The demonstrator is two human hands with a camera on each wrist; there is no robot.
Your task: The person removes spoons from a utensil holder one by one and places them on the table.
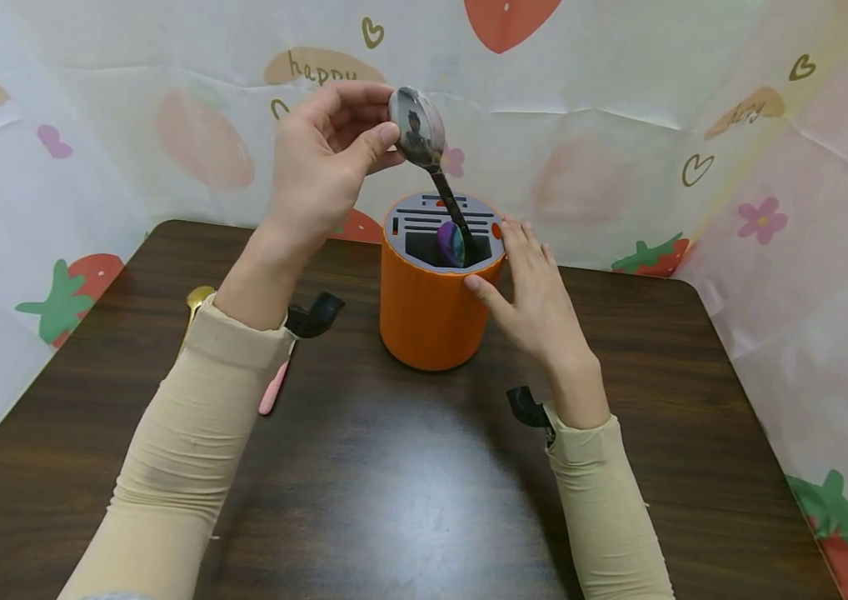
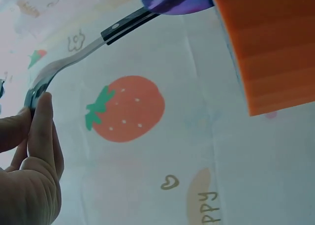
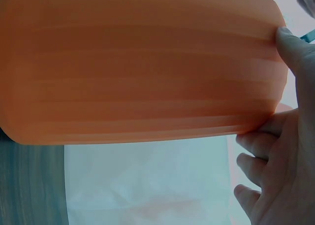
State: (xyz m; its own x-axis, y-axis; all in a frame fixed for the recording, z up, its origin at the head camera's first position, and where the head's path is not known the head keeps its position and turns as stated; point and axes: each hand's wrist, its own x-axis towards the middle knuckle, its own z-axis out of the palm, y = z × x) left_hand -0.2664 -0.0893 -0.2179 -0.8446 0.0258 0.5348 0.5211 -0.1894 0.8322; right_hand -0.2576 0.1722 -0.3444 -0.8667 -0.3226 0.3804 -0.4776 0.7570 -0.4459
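My left hand [image 1: 322,158] pinches the bowl of a metal spoon [image 1: 416,125] between thumb and fingers. The spoon tilts downward, and its black handle [image 2: 130,27] reaches the large opening of an orange utensil holder [image 1: 431,312]; the handle's end is hidden there. A purple iridescent spoon [image 1: 450,243] has its bowl showing at the same opening. My right hand [image 1: 540,308] holds the holder's right side near the rim, thumb in front and fingers behind. In the right wrist view, the thumb and forefinger touch the orange wall [image 3: 147,72], while the other fingers are apart from it.
The holder stands upright on a dark wooden table [image 1: 394,500], its grey slotted top [image 1: 424,200] facing up. Left of it, partly behind my left forearm, lie a gold spoon [image 1: 199,297] and a pink handle [image 1: 274,390]. A strawberry-print cloth [image 1: 604,108] hangs behind the table.
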